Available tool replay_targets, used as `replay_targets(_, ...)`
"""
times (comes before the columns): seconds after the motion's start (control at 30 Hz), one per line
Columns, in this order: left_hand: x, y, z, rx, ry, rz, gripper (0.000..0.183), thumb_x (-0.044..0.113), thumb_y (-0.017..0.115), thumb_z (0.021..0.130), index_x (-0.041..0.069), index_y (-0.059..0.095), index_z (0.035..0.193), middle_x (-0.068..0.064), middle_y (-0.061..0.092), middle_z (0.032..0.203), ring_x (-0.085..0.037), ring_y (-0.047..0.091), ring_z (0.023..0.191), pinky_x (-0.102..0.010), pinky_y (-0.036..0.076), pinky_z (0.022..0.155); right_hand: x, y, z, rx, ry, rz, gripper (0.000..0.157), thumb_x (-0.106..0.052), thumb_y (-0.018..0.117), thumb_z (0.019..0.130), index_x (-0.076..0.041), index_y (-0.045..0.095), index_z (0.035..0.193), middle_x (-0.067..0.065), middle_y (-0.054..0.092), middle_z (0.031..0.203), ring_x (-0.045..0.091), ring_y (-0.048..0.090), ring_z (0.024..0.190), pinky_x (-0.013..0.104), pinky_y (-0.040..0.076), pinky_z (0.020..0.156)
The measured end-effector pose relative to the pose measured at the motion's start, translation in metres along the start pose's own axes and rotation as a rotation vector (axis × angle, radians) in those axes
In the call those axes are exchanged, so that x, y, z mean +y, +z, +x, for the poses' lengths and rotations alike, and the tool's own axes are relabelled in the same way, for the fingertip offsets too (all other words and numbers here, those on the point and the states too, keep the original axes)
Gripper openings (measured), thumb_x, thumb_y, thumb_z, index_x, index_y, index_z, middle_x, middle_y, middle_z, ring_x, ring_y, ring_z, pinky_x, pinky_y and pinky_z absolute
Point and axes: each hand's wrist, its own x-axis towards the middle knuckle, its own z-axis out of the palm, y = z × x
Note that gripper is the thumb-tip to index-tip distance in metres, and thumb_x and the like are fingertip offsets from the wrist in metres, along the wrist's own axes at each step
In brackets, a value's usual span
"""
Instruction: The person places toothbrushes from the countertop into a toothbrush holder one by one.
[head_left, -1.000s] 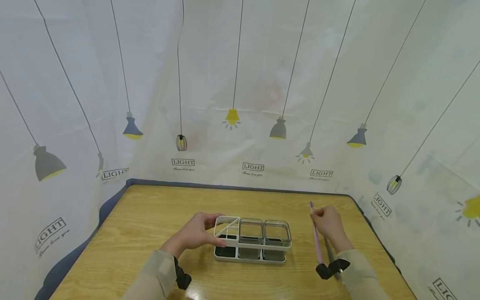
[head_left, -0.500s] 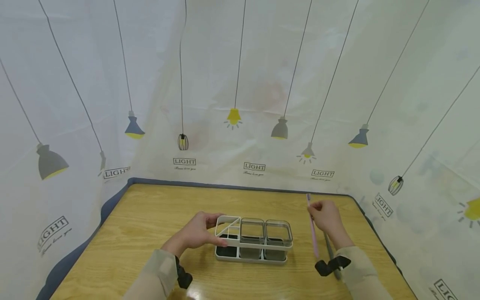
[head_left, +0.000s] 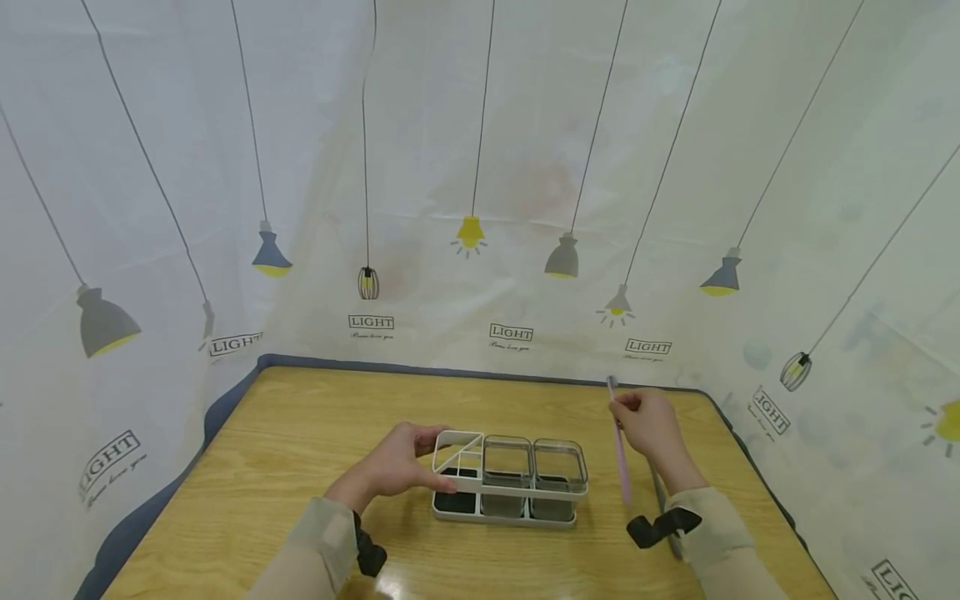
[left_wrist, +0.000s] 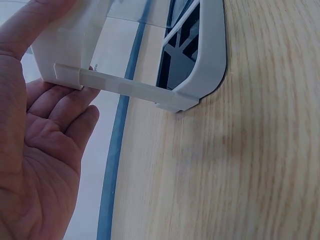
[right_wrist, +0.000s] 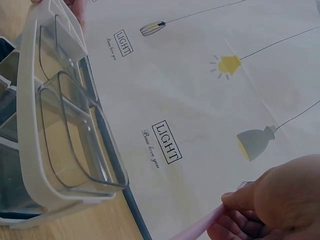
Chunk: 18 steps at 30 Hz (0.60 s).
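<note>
A white two-level toothbrush holder (head_left: 517, 492) with two clear cups (head_left: 561, 477) in its upper frame stands mid-table. At its left end my left hand (head_left: 401, 462) grips the upper frame, thumb on the near side and fingers behind. In the left wrist view, that hand (left_wrist: 45, 135) is around the corner of the white frame (left_wrist: 65, 55). To the right, my right hand (head_left: 651, 427) pinches a pink toothbrush (head_left: 621, 458) just below its head, the handle slanting down toward me. The right wrist view shows the thumb and fingers on the pink handle (right_wrist: 202, 224).
A long grey stick-like thing (head_left: 659, 490) lies on the wooden table (head_left: 337, 417), partly hidden under the right wrist. Behind the table hangs a white curtain (head_left: 420, 150) printed with lamps. A black camera mount (head_left: 663, 527) sits on the right wrist.
My right hand has moved away from me and slightly left, bringing the pink toothbrush with it. The left hand keeps its grip and the holder stays in place.
</note>
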Motion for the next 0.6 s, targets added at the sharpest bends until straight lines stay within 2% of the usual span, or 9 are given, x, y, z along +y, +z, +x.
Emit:
replay_targets(0.43,0.0,-0.001,-0.001,-0.003,-0.004,0.009,0.08,0.028,0.099,0.076,0.012,0.065,0.146,-0.013,0.066,0.143,-0.034,0.057,0.138,-0.056,0.04,0.116,-0.022,-0.001,-0.001,-0.012,-0.03,0.039,0.018,-0.005,0.066,0.103,0.011,0.073,0.107,0.018,0.071,0.095,0.026,0.072,0.082,0.037,0.063,0.073)
replay_targets(0.6,0.001,-0.001,-0.002,0.003,-0.011,0.015,0.082,0.029,0.1,0.075,0.011,0.064,0.147,-0.011,0.066,0.143,-0.032,0.057,0.138,-0.056,0.04,0.116,-0.027,0.0,-0.001,-0.008,-0.057,0.071,0.018,-0.004,0.065,0.104,0.012,0.073,0.108,0.019,0.071,0.095,0.028,0.072,0.083,0.04,0.063,0.075)
